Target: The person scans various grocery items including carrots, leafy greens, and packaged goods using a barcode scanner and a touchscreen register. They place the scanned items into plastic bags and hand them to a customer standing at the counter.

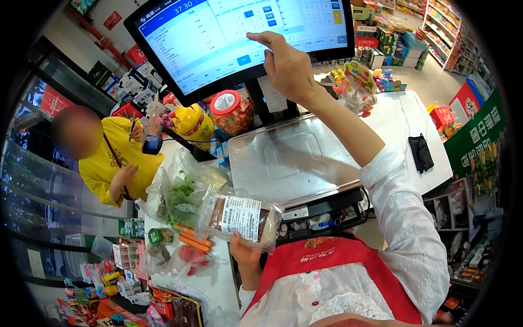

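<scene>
My left hand (245,256) grips the lower edge of a clear-bagged loaf of bread (267,223) with a white printed label, held over the counter's left part. My right hand (286,68) reaches up to a tilted touchscreen (218,43); its index finger is stretched out at the glass, the other fingers are curled, and nothing is in it. Beside the loaf lie a bag of green leafy vegetables (182,201), several carrots (194,240), a jar with a green lid (160,236) and a plastic bag with something red (190,257).
A flat metal scale plate (294,158) sits below the screen. Candy tubs, one red-filled (231,111) and one yellow (192,124), stand to its left. A person in yellow (128,158) holds a phone (152,136) across the counter. A black pouch (420,153) lies at right.
</scene>
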Motion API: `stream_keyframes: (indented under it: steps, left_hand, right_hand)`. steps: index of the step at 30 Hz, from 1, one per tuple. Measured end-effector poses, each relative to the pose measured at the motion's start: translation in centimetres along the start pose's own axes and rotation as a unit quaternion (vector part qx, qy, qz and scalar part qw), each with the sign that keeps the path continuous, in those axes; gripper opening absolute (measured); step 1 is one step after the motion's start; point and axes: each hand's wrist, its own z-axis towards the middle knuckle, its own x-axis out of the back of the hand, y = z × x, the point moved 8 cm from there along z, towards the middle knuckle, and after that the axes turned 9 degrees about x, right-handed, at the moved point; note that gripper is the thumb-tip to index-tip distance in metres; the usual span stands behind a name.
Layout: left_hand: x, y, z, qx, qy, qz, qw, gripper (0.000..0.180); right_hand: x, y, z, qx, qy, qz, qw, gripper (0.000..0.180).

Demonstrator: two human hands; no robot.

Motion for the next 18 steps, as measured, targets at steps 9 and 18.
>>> stream_keyframes:
  steps: [9, 18]
  left_hand:
    - [-0.6, -0.3, -0.4, 0.012, -0.029, -0.026, 0.999, 0.059]
    - [0.1, -0.6, -0.2, 0.015, -0.038, -0.033, 0.999, 0.058]
  right_hand:
    - [-0.3, -0.1, 0.2, -0.020, -0.015, -0.017, 1.000, 0.035]
    - [1.7, 1.4, -0.5, -0.054, 0.061, 0.013, 0.997, 0.039]
